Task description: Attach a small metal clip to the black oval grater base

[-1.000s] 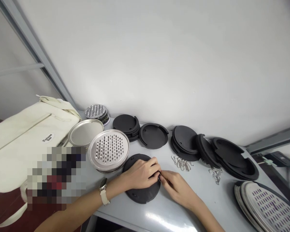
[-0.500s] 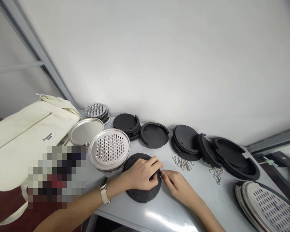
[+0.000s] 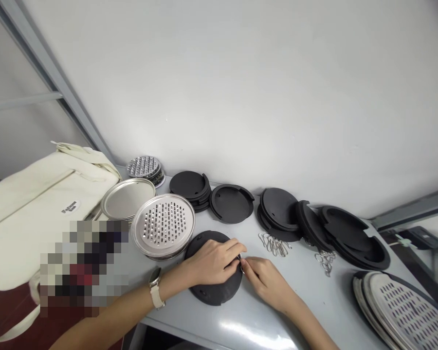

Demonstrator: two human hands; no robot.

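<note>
A black round plastic disc with a raised rim lies on the grey table in front of me. My left hand rests across it, its fingers curled and gripping at the right edge. Just beside that edge, my right hand pinches a small silvery metal ring between thumb and forefinger. The ring touches the disc's rim by my left fingertips; my fingers hide how the two meet. Close by on the right is a pile of metal wire loops.
Perforated metal grater discs and a plain metal disc stand left. Along the wall are black discs, a second wire-loop pile and a large black ring-shaped holder. Larger graters sit front right; a cream bag lies far left.
My right fingertips have moved slightly left, against the disc's edge, and less of the ring shows. My left fingers have closed in a little. The view has shifted slightly.
</note>
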